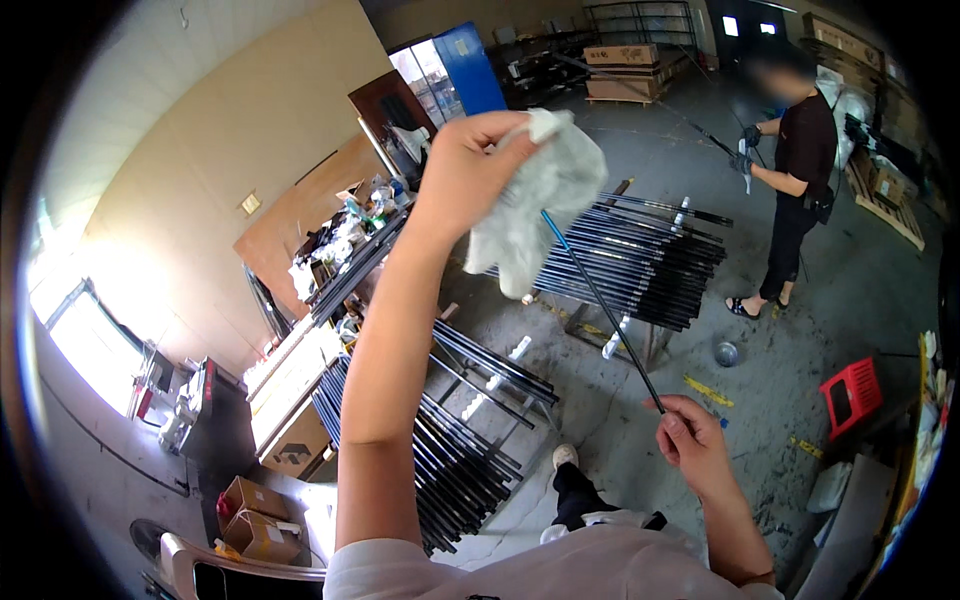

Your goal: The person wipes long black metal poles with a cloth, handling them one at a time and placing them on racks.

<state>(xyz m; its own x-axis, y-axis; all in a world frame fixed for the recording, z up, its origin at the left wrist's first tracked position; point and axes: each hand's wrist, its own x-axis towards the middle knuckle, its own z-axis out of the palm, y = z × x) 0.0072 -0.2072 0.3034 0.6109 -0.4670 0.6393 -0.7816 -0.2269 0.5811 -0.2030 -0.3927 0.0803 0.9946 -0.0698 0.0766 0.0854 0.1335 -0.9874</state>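
Observation:
My left hand is raised in front of me, its fingers closed on a crumpled whitish cloth that hangs loosely from them. Lower on the right, my right hand grips the near end of a thin dark rod between thumb and fingers. The rod slants up to the left, bluish along its upper part, and its far end meets the cloth. Whether the cloth wraps that end cannot be made out.
Behind the cloth lies a rack of dark rods; another row of rods lies to my lower left. A person in gloves stands at the far right, holding a rod. A red crate and a small metal can sit on the floor.

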